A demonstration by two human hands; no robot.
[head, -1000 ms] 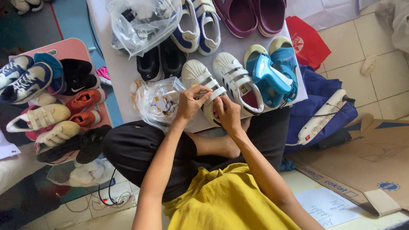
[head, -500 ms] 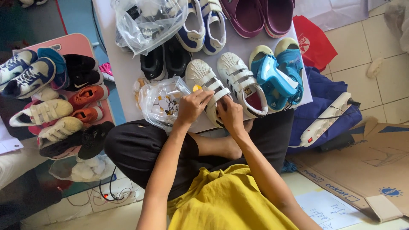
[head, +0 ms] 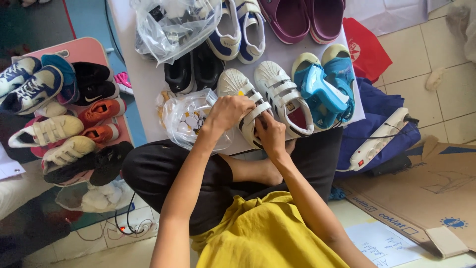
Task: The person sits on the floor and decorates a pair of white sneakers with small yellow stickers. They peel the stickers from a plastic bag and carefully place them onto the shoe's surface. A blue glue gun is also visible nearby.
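We are gripping the white strap sneaker [head: 243, 106] with both hands at the near edge of the low grey table [head: 148, 84]. Our left hand [head: 229, 111] is closing over its rubber shell toe and smooth upper; our right hand [head: 270, 134] is pinching a strap at the shoe's 5 o'clock. Its twin [head: 282, 97] is lying just beside, at 3 o'clock. A crinkled clear plastic bag [head: 186, 116] is touching at 9 o'clock. Blue sandals [head: 325, 84] are crowding 2 o'clock; black shoes [head: 191, 72] are sitting at 11. Little open tabletop is showing around the hands.
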